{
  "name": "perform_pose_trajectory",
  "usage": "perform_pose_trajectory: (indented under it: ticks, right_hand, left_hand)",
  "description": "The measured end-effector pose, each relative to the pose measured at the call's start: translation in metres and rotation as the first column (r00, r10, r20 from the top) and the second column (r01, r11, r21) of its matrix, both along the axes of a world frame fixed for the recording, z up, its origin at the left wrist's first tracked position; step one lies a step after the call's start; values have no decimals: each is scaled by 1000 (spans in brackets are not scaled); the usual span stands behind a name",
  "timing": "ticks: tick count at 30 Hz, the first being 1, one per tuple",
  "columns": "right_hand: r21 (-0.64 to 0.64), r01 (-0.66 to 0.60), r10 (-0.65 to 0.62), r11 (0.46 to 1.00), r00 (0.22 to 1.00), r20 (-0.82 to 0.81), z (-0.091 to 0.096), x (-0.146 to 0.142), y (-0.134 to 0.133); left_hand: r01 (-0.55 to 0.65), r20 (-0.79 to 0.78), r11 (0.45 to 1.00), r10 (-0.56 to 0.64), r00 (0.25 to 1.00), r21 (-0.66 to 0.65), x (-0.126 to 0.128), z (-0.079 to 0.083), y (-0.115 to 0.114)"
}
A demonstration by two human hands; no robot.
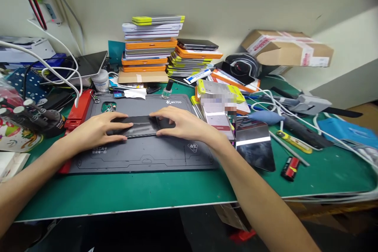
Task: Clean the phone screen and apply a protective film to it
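Black phone (pixel 141 125) lying flat on grey work mat (pixel 141 157) on green tabletop (pixel 147 193), left hand (pixel 97 129) pressing its left end, right hand (pixel 183 123) its right end, fingers (pixel 165 116) flat, spread, gripping nothing, stacked boxes (pixel 152 47) behind.

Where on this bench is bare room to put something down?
Free: the green mat strip between the gray work mat and the front edge; the gray mat's near half, below the phone held by left hand and right hand; green right of the red-and-black tool. Crowded: box stacks at the back, cables on the right.
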State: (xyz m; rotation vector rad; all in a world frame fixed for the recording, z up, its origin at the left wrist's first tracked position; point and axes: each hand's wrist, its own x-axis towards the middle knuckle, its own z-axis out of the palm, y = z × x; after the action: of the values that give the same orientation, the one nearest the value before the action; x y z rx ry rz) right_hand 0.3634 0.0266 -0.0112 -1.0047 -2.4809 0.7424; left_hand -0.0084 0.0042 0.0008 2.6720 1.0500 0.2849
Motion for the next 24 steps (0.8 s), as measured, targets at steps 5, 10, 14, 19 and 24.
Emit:
perform_pose_trajectory:
  ticks: [5,10,14,19,24]
  right_hand:
    - [-38,11,-13,999,998,-63,-3,-1,1]
    - [-46,148,-154,988,974,-165,-12,-13,2]
    - [-83,258,-271,962,934,-234,-26,-24,5]
    - [-132,352,-376,927,877,-301,-40,-30,10]
    - [-144,400,-425,905,848,-317,-44,-31,11]
  left_hand:
    - [-76,82,993,83,993,-87,4,1,-2]
    - [-241,226,950,283,932,-197,11,0,-4]
    - [-335,273,911,394,877,-240,11,-1,-6]
    - [-411,347,870,487,802,-272,9,-14,-1]
    - [-493,362,847,532,766,-201,13,-19,10]
